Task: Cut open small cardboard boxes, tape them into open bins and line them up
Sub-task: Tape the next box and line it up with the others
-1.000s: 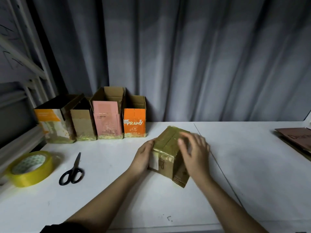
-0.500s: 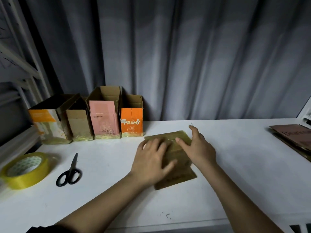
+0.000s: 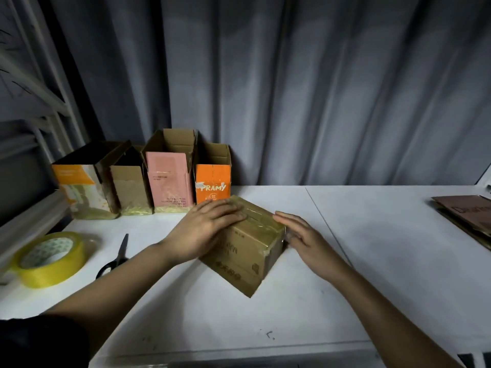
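Scissors (image 3: 114,257) and tape roll (image 3: 49,258) left of box (image 3: 247,253) — bins (image 3: 170,179) behind.

box (image 3: 247,251) mid-table (image 3: 385,248), bins (image 3: 170,179) behind-left, scissors (image 3: 117,257), tape (image 3: 49,258) left

brown cardboard box (image 3: 247,251) mid-table, glossy yellowish tape on top, dark print on its side. far left, row of four bins: white/orange bin (image 3: 82,189), plain brown bin (image 3: 130,189), pink bin (image 3: 170,181) with dark text, orange bin (image 3: 212,181) with white "PRAMY" lettering. yellow tape roll (image 3: 50,258) near left, white inner core with a green pattern. scissors (image 3: 114,258) black. table (image 3: 385,248) white. curtain (image 3: 318,88) grey, vertical folds. far right, reddish-brown flat cardboard (image 3: 467,213) with dark lettering.
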